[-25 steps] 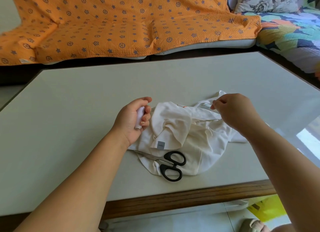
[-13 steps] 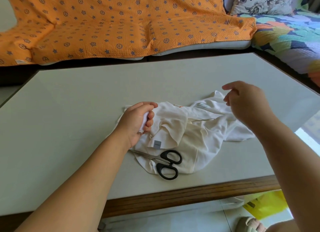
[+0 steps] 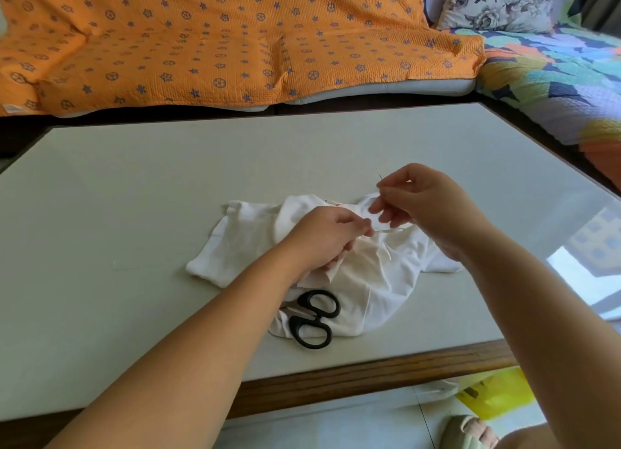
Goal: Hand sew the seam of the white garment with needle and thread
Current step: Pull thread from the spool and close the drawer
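Down on the floor at the near right, a yellow bag [image 3: 497,398] is lying beside a slipper [image 3: 467,432]. Just past them, the grey table [image 3: 134,230] is holding everything else. Black scissors [image 3: 302,316] are lying on the near edge of the white garment [image 3: 242,243], which is sitting crumpled in the middle of the table.

Over the garment, the left hand [image 3: 327,240] is curling its fingers and pinching what looks like a thin white thread [image 3: 391,229]. I cannot tell if it is holding anything else inside.

A little farther and to the right, the right hand [image 3: 433,210] is pinching a needle [image 3: 379,175] between thumb and finger, with the tip pointing up and away. Both hands are staying close together above the cloth.

Far behind the table, an orange blanket [image 3: 218,45] with blue stars is covering a sofa. A colourful quilt [image 3: 554,79] and a flowery pillow [image 3: 494,5] are sitting at the far right.
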